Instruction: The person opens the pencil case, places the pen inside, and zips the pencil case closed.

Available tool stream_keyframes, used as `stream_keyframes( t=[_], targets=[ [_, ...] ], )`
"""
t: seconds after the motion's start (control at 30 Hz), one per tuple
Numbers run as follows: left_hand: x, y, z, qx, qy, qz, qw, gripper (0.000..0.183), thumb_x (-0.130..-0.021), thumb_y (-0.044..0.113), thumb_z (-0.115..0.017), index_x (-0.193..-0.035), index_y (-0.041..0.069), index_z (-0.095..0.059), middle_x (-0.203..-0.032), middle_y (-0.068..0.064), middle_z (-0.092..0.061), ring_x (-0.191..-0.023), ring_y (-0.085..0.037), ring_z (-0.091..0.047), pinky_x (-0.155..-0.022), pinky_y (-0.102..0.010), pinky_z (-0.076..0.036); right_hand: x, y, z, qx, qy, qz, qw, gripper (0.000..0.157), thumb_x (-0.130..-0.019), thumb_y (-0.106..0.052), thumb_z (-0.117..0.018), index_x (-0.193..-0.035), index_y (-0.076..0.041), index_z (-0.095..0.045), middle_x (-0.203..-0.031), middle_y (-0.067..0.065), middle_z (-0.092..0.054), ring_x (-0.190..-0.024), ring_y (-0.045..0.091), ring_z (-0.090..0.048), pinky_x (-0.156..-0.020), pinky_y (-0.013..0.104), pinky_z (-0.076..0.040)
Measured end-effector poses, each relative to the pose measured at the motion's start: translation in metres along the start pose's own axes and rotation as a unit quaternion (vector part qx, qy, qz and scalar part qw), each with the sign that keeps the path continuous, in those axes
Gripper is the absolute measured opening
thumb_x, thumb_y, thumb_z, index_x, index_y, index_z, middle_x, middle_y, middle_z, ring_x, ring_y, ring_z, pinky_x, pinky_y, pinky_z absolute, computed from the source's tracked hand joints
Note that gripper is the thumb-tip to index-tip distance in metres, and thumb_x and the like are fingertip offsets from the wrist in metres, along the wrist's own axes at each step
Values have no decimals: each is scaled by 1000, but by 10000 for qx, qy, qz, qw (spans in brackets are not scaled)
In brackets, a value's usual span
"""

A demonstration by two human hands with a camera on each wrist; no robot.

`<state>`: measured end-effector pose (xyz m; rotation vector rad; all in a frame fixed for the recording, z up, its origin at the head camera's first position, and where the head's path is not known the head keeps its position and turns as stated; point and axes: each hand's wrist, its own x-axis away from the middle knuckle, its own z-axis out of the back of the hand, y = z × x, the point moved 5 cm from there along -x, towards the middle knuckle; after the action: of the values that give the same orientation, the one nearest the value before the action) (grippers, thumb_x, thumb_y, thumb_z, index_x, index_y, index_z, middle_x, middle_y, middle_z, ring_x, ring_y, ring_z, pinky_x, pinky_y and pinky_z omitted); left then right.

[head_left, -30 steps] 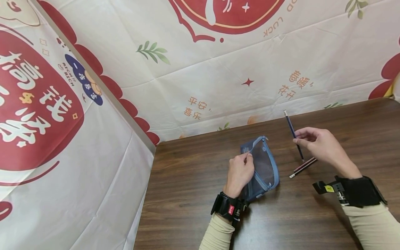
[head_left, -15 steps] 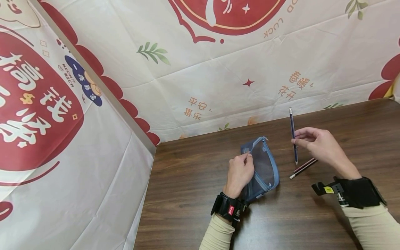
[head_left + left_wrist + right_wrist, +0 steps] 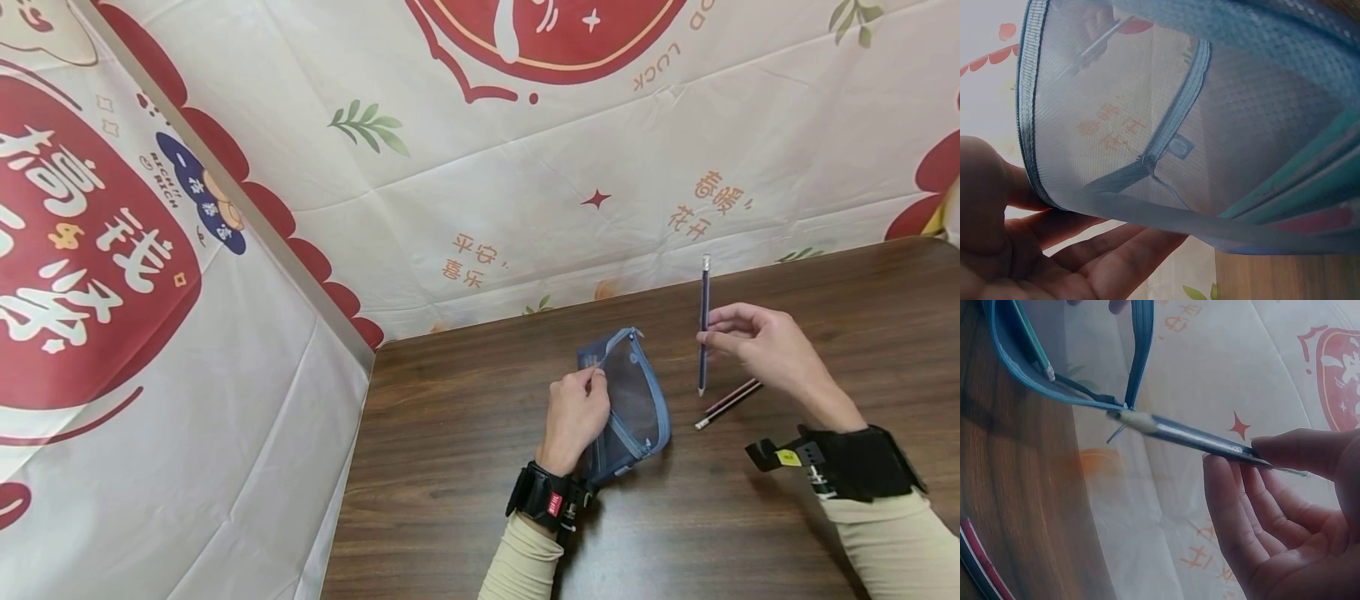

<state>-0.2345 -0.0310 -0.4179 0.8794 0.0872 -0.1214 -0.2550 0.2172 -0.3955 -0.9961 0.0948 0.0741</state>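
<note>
A blue mesh zip pencil case (image 3: 636, 392) stands with its mouth unzipped and gaping to the right. My left hand (image 3: 576, 414) pinches the near-left edge of that opening between thumb and fingers. Inside the case, a green pencil (image 3: 1034, 342) with an eraser end shows in the right wrist view, and something pink (image 3: 1316, 220) shows through the mesh in the left wrist view. My right hand (image 3: 776, 348) pinches a dark blue pencil (image 3: 704, 304) between thumb and fingertips, right of the case. This pencil is nearly upright, its sharpened tip down and white eraser end up.
Two more pencils, one black (image 3: 722, 412) and one dark red (image 3: 731, 395), lie side by side on the brown wooden table (image 3: 450, 467) below the right hand. A printed white cloth (image 3: 480, 167) hangs behind the table, and another covers the left side.
The dark blue pencil has swung from a slant to nearly upright, its lower tip moving left toward the case. The right hand has barely shifted; the left hand and case have stayed still.
</note>
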Motion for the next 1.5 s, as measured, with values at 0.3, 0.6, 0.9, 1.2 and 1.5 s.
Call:
stream_keyframes(
  t=[0.3, 0.6, 0.9, 1.2, 1.5],
  targets=[
    [1, -1, 0, 30, 15, 46, 10000, 33, -97, 28, -43, -117, 22, -69, -110, 0, -71, -85, -5, -62, -66, -25, -50, 1, -4, -7, -486, -116, -77, 9987, 39, -89, -29, -63, -114, 0, -55, -82, -12, -71, -73, 18, -69, -60, 23, -55],
    [0, -1, 0, 83, -21, 42, 10000, 33, -97, 28, -43, -116, 23, -70, -96, -1, -73, -69, -6, -58, -56, -22, -45, 1, -5, -12, -777, -229, -226, 9965, 46, -88, -33, -63, -117, 1, -53, -82, -17, -70, -75, 17, -70, -62, 21, -55],
    [0, -1, -1, 91, 2, 41, 10000, 32, -97, 28, -44, -116, 22, -70, -92, -1, -73, -68, -6, -58, -55, -22, -44, 1, -6, -21, -1036, -422, -201, 9935, 44, -90, -27, -62, -120, 3, -50, -85, -15, -71, -78, 13, -69, -64, 21, -56],
    [-1, -1, -1, 85, -1, -4, 10000, 34, -97, 28, -44, -118, 18, -69, -107, -1, -72, -73, -7, -59, -56, -22, -45, 1, -7, -26, -1353, -475, -155, 9895, 40, -90, -21, -62, -117, 5, -49, -84, -14, -71, -78, 10, -69, -65, 22, -57],
    [-1, -1, -1, 51, -3, -13, 10000, 33, -98, 29, -43, -116, 21, -70, -107, 0, -72, -77, -5, -60, -60, -23, -47, -1, -7, -32, -1560, -523, -79, 9863, 34, -92, -16, -59, -114, 8, -48, -82, -16, -70, -77, 9, -68, -64, 22, -57]
  ],
)
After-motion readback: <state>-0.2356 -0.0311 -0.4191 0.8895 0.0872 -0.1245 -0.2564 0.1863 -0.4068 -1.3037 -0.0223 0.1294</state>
